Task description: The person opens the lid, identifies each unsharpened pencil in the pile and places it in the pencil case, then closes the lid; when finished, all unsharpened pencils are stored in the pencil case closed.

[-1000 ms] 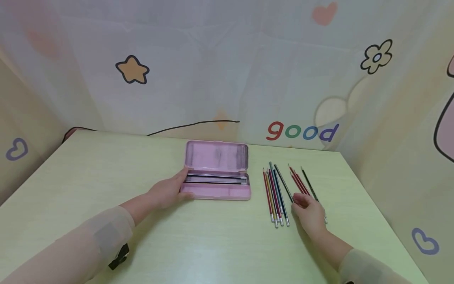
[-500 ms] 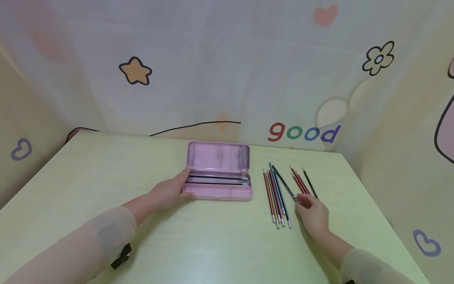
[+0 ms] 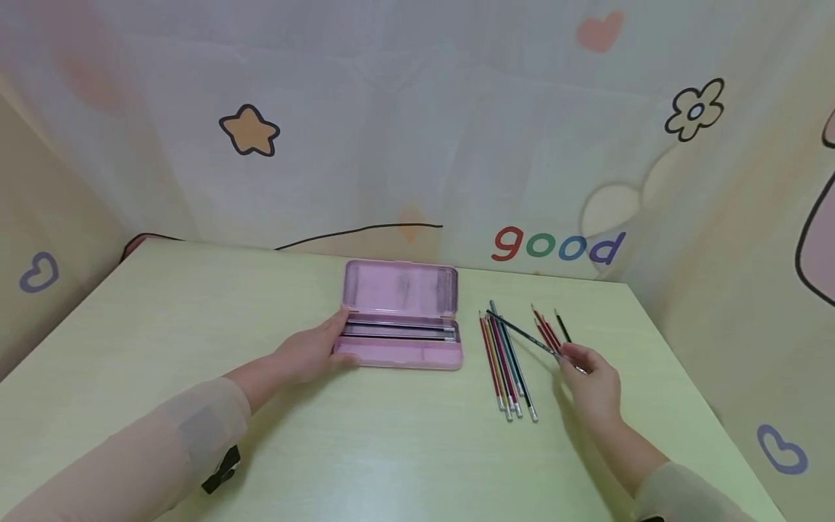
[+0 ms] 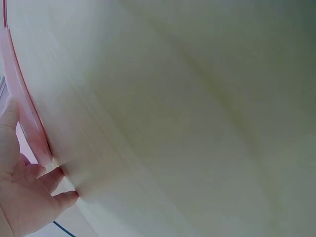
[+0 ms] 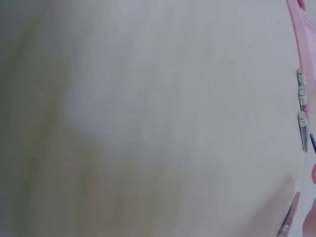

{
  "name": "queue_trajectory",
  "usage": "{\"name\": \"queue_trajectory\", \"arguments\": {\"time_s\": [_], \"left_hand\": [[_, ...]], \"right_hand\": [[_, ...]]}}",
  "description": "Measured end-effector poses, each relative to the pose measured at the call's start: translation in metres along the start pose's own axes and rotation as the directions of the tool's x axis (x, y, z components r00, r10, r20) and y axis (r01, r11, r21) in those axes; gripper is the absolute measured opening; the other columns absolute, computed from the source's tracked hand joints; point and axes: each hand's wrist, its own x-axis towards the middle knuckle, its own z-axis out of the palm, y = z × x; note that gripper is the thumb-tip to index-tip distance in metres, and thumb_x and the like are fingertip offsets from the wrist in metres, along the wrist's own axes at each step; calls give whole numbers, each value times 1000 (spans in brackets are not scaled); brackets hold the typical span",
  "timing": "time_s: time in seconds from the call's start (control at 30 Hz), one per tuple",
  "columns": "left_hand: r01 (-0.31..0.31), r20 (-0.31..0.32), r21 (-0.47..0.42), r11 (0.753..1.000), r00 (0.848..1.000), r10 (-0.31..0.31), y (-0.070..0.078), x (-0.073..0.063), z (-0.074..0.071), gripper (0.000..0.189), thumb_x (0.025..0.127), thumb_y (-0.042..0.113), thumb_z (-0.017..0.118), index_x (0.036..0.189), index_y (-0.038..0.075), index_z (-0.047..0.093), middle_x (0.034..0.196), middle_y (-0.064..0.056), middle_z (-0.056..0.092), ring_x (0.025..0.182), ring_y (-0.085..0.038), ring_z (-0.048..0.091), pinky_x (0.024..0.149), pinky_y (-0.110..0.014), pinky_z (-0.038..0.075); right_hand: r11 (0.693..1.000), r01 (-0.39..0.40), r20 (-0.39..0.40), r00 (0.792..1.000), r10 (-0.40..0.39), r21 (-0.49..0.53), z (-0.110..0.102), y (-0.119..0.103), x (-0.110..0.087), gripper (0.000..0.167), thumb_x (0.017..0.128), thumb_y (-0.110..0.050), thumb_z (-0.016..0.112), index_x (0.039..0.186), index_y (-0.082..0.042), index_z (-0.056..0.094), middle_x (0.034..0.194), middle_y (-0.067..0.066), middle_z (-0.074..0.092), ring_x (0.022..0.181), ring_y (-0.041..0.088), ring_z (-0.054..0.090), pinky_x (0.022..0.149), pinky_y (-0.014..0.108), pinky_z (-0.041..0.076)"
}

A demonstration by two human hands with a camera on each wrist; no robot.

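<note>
- My left hand (image 3: pixel 309 354) grips the pink case (image 3: pixel 398 355) at 9 o'clock.
- My right hand (image 3: pixel 593 388) pinches a dark pencil (image 3: pixel 525 335), angled toward 10 o'clock.
- Probable step: pickup; next calls for clean lifting.

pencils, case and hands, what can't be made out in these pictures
Head view: lower ends of the red pencils, hidden behind the right hand.
Head view: any print on the dark pencil in that hand, too small.
Left wrist view: most of the case, cut off by the left edge.
Right wrist view: most of the right hand, cut off by the right edge.
</note>
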Motion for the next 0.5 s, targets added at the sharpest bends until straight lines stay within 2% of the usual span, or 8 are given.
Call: {"name": "queue_trajectory", "arguments": {"time_s": [0.13, 0.33, 0.5], "left_hand": [[6, 1, -7, 1000, 1000, -6, 1, -1, -1, 93, 88, 48, 58, 149, 2, 6, 152, -16, 17, 129, -37, 37, 103, -49, 32], [-1, 2, -5, 1000, 1000, 1, 2, -3, -1, 91, 88, 45, 58, 148, -1, 7, 152, -17, 15, 132, -36, 32, 104, -48, 30], [-7, -5, -3, 1000, 1000, 7, 3, -2, -1, 91, 88, 45, 59, 148, 0, 6, 153, -16, 16, 131, -36, 34, 103, -48, 31]], "right_hand": [[1000, -6, -21, 1000, 6, 25, -1, -3, 1, 28, 91, -5, 58, 119, 2, 59, 111, 16, 62, 83, -8, 52, 70, 7, 44], [999, -17, -28, 999, 19, 50, -4, -4, 3, 28, 91, -6, 58, 118, 2, 60, 101, 3, 64, 81, -7, 53, 68, 8, 45], [999, -25, -9, 1000, 25, 45, -7, -7, 3, 29, 92, -9, 59, 120, 0, 60, 104, 4, 65, 81, -8, 53, 68, 8, 45]]}}
